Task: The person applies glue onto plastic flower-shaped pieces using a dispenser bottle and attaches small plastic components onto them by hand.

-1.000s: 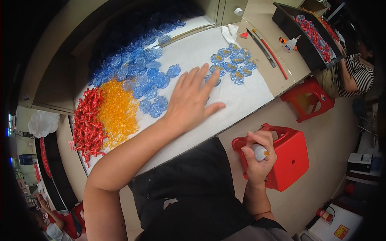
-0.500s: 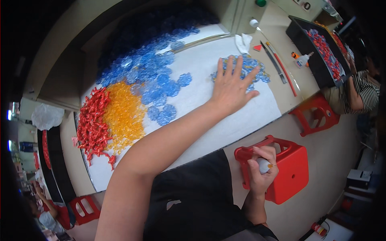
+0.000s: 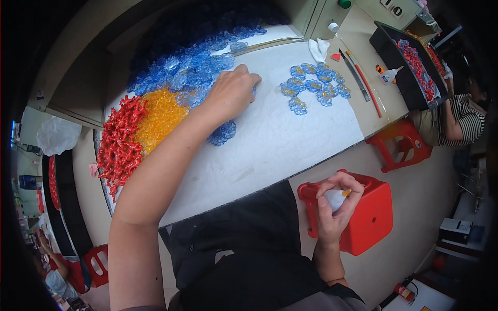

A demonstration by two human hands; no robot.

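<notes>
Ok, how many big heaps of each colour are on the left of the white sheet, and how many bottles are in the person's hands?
Red heap: 1
Yellow heap: 1
Blue heap: 1
White bottle, in the right hand: 1
Total: 4

A red stool [image 3: 377,199] stands on the floor [image 3: 417,202]; a person [image 3: 450,118] at right wears a striped shirt [image 3: 469,122].

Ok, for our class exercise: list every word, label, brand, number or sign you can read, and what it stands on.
White cards, upper right: large dark characters, not copied out here.
White glue bottle beside the black bin: label too small to read.
Red fire extinguisher, lower right: label too blurred.
Squeeze bottle in the right hand: no printing shows.
</notes>
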